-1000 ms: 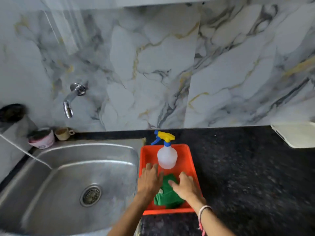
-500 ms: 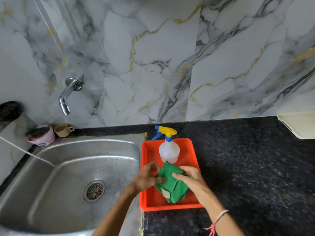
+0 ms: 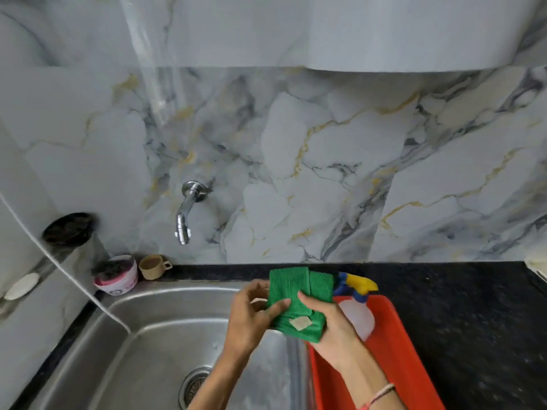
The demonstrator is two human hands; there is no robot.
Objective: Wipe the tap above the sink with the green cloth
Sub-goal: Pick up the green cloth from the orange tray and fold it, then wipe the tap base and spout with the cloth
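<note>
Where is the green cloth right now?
In the head view, the green cloth is held in both hands between the sink and the orange tray.

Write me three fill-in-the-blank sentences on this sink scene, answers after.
1. Both hands, the left hand and the right hand, hold the folded ____ cloth.
2. The spray bottle stands in the ____ tray.
3. The tap is mounted on the marble ____.

Answers: green; red; wall
</note>
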